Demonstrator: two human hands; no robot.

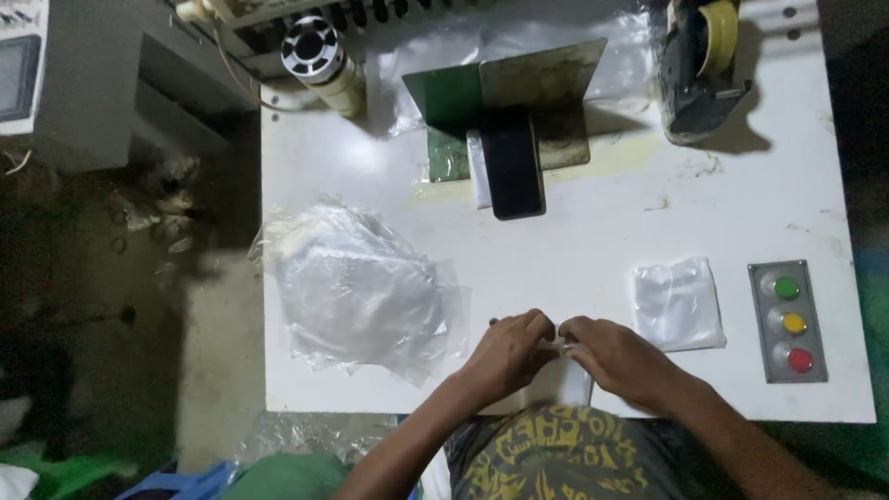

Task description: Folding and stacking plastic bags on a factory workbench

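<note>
Both hands meet at the near edge of the white tabletop (574,250), fingers curled and pinched together on a small white packet (567,375). Left hand (507,354) grips the packet's upper left corner with knuckles bent; right hand (619,359) pinches the upper right corner, fingertips almost touching those of the left. Most of the packet lies under the hands and hangs toward the person's patterned shirt (556,454) at the near edge; what it holds cannot be told.

Just beside the right hand, toward the right edge, lies a small flat stack of clear plastic bags (678,304). Beyond it, near the right edge, sits a grey button panel (787,320) with green, yellow and red buttons in a row. At the near-left corner a loose heap of crumpled clear plastic bags (356,289) spreads up to the left edge, close to the left hand but apart from it.

Toward the far edge, at the middle, stands a green and bare metal bracket (519,93) with a dark flat slab (514,165) leaning out of it. A tape roll (324,60) rests at the far-left corner, and a dark tape dispenser (699,65) at the far-right corner.
</note>
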